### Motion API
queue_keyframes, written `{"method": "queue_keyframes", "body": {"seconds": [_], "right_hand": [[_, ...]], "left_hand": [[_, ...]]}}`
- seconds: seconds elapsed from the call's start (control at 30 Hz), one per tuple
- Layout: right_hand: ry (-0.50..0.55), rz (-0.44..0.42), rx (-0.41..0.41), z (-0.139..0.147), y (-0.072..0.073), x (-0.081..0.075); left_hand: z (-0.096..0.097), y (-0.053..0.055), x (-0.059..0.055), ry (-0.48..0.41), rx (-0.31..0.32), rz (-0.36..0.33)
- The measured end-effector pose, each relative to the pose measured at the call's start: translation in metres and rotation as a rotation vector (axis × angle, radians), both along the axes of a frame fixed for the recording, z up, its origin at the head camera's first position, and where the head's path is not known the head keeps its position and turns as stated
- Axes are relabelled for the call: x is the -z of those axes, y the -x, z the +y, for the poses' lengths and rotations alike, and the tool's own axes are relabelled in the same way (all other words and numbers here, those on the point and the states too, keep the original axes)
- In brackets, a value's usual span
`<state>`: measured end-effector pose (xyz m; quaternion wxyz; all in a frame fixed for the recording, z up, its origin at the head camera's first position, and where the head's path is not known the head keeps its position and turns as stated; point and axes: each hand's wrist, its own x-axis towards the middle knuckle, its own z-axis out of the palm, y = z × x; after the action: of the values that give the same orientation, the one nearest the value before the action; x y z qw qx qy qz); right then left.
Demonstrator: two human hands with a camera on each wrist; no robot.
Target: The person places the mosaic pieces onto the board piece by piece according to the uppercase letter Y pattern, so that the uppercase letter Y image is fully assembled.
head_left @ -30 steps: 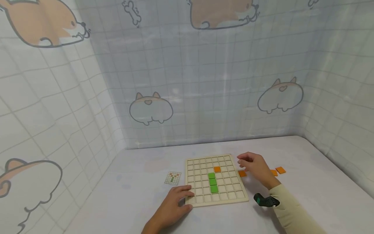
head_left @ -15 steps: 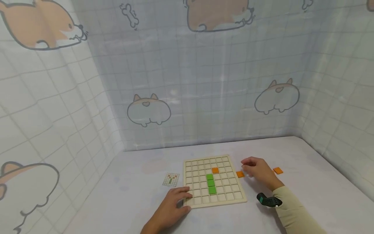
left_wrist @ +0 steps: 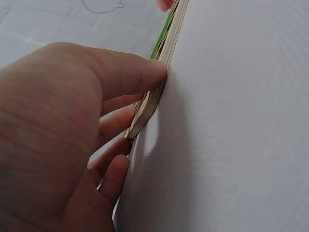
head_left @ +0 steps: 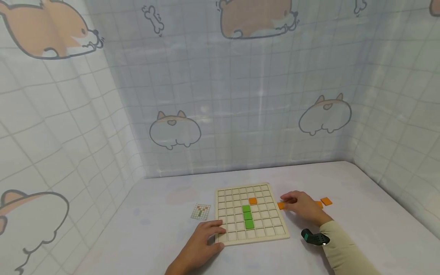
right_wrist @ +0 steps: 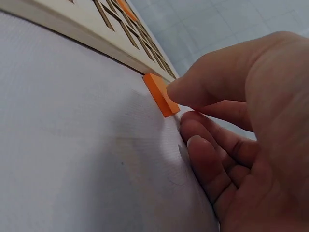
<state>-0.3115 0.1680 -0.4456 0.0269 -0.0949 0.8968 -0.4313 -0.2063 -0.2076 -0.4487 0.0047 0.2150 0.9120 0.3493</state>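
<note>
A square wooden grid board [head_left: 252, 242] bears a column of green tiles [head_left: 248, 216] and one orange tile [head_left: 253, 201]. My left hand [head_left: 203, 238] rests at its near left corner; the thumb [left_wrist: 145, 77] touches the front edge and the other fingers lie along the left side. On the right, my right hand [head_left: 304, 207] is low at another orange tile [right_wrist: 157, 94], which lies on the cloth against the board's right edge. The thumb tip [right_wrist: 179, 92] overlaps that tile's outer end; the index fingertip is hidden behind the thumb in the right wrist view.
Left of the board lies a small pattern card [head_left: 201, 211] with a gridded figure. More orange tiles [head_left: 326, 201] lie beyond my right hand, one partly covered by it. A printed cloth wall [head_left: 240, 141] closes off the back and sides of the table.
My right hand has come down and slightly left onto the orange tile beside the board, its thumb now at the tile. The left hand stays at the board's corner.
</note>
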Motion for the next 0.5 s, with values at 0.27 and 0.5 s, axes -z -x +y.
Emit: {"method": "queue_keyframes", "body": {"seconds": [0.27,0.5], "right_hand": [[-0.019,0.021,-0.013,-0.0005,0.0017,0.0046],[-0.066,0.026,0.011,-0.0033,-0.0009,0.0033]], "left_hand": [[-0.0007,0.0014,0.0019,0.006,-0.002,0.002],[-0.0005,0.0012,0.0021,0.003,-0.005,-0.019]]}}
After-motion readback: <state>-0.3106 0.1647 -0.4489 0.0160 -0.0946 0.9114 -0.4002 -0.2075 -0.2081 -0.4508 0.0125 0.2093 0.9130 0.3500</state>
